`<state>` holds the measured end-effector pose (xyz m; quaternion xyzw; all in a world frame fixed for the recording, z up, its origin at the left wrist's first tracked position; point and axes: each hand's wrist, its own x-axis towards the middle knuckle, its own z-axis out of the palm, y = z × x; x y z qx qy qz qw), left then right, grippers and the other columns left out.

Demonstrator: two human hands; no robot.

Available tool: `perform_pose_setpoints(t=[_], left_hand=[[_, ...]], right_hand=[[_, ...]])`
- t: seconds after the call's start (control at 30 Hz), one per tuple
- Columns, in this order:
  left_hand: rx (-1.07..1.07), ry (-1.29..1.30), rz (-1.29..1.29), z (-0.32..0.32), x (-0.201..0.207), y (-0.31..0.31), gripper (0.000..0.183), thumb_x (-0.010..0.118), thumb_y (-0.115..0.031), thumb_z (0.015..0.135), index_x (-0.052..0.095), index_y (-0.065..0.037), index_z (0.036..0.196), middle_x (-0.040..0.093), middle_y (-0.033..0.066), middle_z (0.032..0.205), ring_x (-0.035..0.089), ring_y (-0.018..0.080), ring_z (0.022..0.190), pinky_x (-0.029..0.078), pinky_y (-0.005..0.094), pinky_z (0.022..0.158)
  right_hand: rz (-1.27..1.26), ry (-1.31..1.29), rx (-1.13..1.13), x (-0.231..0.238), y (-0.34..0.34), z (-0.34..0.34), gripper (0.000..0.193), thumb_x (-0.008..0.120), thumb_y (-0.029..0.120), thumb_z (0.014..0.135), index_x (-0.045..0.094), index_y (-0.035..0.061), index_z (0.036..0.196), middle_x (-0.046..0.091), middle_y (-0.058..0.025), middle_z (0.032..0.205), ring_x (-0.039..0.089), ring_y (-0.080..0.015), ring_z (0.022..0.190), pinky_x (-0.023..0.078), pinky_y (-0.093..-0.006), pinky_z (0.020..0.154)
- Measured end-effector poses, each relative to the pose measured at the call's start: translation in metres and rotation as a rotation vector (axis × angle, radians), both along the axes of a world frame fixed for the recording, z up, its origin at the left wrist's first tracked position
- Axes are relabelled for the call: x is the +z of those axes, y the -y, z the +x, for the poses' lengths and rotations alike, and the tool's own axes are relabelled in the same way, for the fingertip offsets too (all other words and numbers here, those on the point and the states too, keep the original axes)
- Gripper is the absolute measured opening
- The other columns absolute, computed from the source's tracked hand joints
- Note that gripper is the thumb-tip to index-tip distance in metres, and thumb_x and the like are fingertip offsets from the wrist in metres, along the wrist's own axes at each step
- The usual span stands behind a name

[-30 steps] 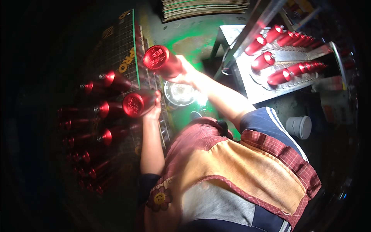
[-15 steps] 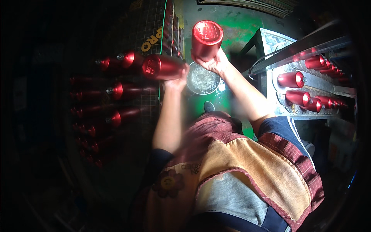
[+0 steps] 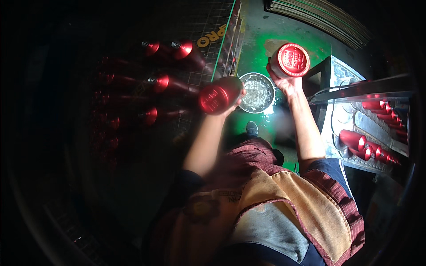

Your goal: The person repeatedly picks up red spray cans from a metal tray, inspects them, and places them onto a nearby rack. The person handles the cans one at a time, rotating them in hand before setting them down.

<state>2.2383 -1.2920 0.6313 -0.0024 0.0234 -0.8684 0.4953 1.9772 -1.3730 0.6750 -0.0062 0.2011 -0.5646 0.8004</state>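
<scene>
My right hand (image 3: pixel 287 84) is closed around a shiny red bottle (image 3: pixel 293 60), held up with its embossed round base facing me. My left hand (image 3: pixel 227 112) grips a second red bottle (image 3: pixel 214 96), tilted so that its base points toward me and to the left. Its fingertips show along that bottle's right side. The necks of both bottles are hidden behind their bodies. Between the two bottles, lower down, a round metal basin (image 3: pixel 257 93) with clear liquid stands on the green floor.
Several red bottles with clear-ended necks (image 3: pixel 162 83) lie in rows at the dark left, beside a gridded board (image 3: pixel 195 44). More red bottles (image 3: pixel 353 139) sit on a metal rack (image 3: pixel 339 71) at the right, under a metal bar (image 3: pixel 368 91). Stacked flat sheets (image 3: pixel 319 20) lie at the far side.
The view has shifted, so the surroundings sit differently. My right hand's bottle has moved right, toward the rack, and shows its base more squarely. The left hand's bottle is lower and its base turned more toward me.
</scene>
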Motion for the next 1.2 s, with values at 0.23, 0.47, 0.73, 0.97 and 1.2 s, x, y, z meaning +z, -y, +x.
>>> perform_pose_setpoints(t=[0.23, 0.47, 0.73, 0.97, 1.2], left_hand=[[0.367, 1.096, -0.056, 0.158, 0.039, -0.191, 0.039, 0.049, -0.027, 0.098, 0.055, -0.001, 0.127, 0.066, 0.0203, 0.115, 0.064, 0.0281, 0.107, 0.051, 0.0397, 0.095], [0.939, 2.256, -0.502, 0.309, 0.103, -0.278, 0.030, 0.078, -0.014, 0.078, 0.074, -0.012, 0.108, 0.063, 0.0126, 0.118, 0.059, 0.0255, 0.113, 0.047, 0.0338, 0.097], [1.411, 2.249, -0.576, 0.347, 0.092, -0.149, 0.037, 0.083, -0.019, 0.070, 0.075, -0.020, 0.107, 0.061, 0.0094, 0.122, 0.059, 0.0261, 0.111, 0.050, 0.0344, 0.094], [1.310, 2.411, -0.525, 0.333, 0.063, -0.044, 0.047, 0.085, -0.020, 0.066, 0.074, -0.026, 0.111, 0.060, 0.0089, 0.126, 0.057, 0.0289, 0.114, 0.047, 0.0400, 0.099], [1.250, 2.528, -0.526, 0.329, 0.090, -0.071, 0.039, 0.079, -0.018, 0.075, 0.073, -0.026, 0.113, 0.049, 0.0109, 0.142, 0.051, 0.0326, 0.120, 0.042, 0.0395, 0.103]], right_hand=[[-0.314, -0.564, 0.067, 0.050, -0.106, 0.070, 0.049, 0.053, 0.039, 0.095, 0.052, 0.0122, 0.135, 0.060, -0.0059, 0.118, 0.062, -0.0204, 0.102, 0.051, -0.0361, 0.092], [-1.379, -1.584, 0.010, 0.079, -0.197, 0.231, 0.040, 0.075, 0.009, 0.076, 0.071, 0.0140, 0.115, 0.053, -0.0135, 0.130, 0.048, -0.0279, 0.126, 0.038, -0.0379, 0.107], [-1.335, -1.989, -0.164, 0.043, -0.208, 0.318, 0.036, 0.078, 0.022, 0.073, 0.073, 0.0255, 0.108, 0.047, -0.0133, 0.135, 0.043, -0.0387, 0.122, 0.041, -0.0462, 0.105], [-1.375, -1.946, -0.105, 0.045, -0.196, 0.318, 0.040, 0.078, 0.019, 0.071, 0.073, 0.0294, 0.110, 0.045, -0.0151, 0.139, 0.039, -0.0392, 0.128, 0.042, -0.0458, 0.106], [-1.345, -1.961, -0.091, 0.068, -0.202, 0.319, 0.049, 0.079, 0.008, 0.065, 0.074, 0.0273, 0.111, 0.040, -0.0175, 0.145, 0.033, -0.0391, 0.133, 0.034, -0.0472, 0.110]])
